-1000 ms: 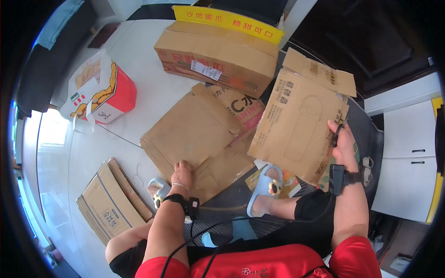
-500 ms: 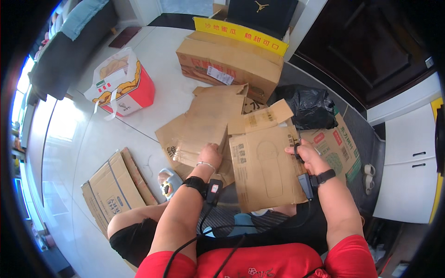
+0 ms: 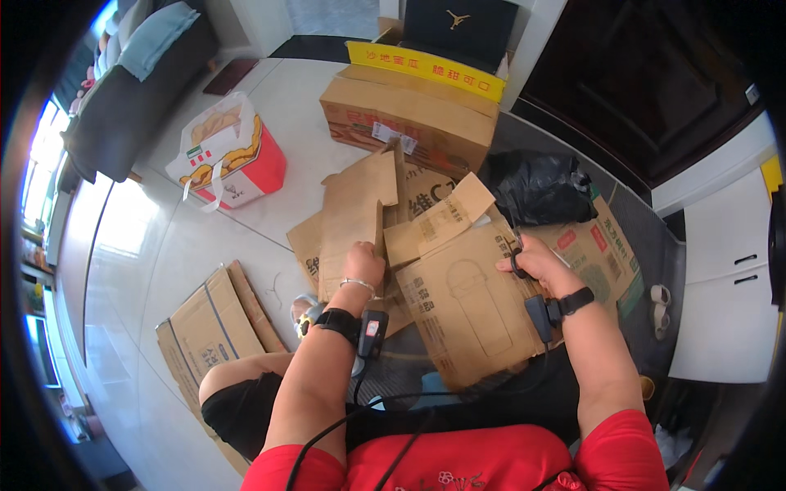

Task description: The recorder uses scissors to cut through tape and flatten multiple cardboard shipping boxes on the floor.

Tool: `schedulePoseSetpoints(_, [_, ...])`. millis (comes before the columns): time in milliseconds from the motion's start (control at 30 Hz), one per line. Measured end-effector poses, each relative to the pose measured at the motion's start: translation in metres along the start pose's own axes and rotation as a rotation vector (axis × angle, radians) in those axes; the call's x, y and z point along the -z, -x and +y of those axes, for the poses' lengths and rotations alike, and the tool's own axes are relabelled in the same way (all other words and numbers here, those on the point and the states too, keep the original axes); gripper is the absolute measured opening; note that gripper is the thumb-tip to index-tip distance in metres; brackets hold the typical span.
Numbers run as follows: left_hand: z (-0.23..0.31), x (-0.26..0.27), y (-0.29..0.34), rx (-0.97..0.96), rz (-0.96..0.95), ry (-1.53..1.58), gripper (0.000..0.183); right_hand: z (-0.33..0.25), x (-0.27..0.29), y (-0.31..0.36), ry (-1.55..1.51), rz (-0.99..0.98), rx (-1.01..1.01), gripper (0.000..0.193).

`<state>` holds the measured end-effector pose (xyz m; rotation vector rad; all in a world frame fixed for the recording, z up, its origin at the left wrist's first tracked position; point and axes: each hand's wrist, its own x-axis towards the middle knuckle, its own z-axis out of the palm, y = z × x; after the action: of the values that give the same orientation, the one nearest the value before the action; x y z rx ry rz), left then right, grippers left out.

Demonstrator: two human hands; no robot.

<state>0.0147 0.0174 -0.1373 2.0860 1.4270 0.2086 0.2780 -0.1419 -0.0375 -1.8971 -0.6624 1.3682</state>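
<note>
My left hand (image 3: 363, 268) is closed on the edge of a plain brown cardboard piece (image 3: 348, 217), which stands tilted left of centre. At the right, my right hand (image 3: 538, 262) grips the right edge of a flattened cardboard box (image 3: 467, 303) with a bottle-like outline on its face. The box leans over my lap, with its top flap (image 3: 450, 217) folded out. A black loop (image 3: 517, 260), perhaps a scissors handle, sits at my right fingers; the rest of it is hidden. Behind both pieces lies another printed cardboard sheet (image 3: 424, 192).
Ahead stands a large carton (image 3: 409, 106) with a yellow strip. A black plastic bag (image 3: 540, 188) rests on green-printed cardboard (image 3: 602, 254) at the right. On the left are a red-and-white food bag (image 3: 262, 168) and stacked flat cardboard (image 3: 201, 327). White cabinets (image 3: 720, 319) border the right side.
The plain piece at my left hand has tilted and looks narrower. The box in my right hand has turned, its lower end swinging right. Both hands keep their grip.
</note>
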Motion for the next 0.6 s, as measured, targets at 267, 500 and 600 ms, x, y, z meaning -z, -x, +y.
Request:
schedulePoseSetpoints(267, [0.02,-0.017,0.039,-0.127,-0.006,-0.098,0.021,0.028,-0.011,-0.031,0.207,0.108,0.049,0.038])
schedulePoseSetpoints(500, [0.019,-0.016,0.061,-0.27,-0.155,-0.096,0.02,0.047,0.003,-0.047,-0.052,0.238,-0.112,0.034])
schedulePoseSetpoints(600, [0.02,-0.02,0.065,-0.333,-0.199,-0.072,0.018,0.052,0.013,-0.051,-0.119,0.34,-0.144,0.031])
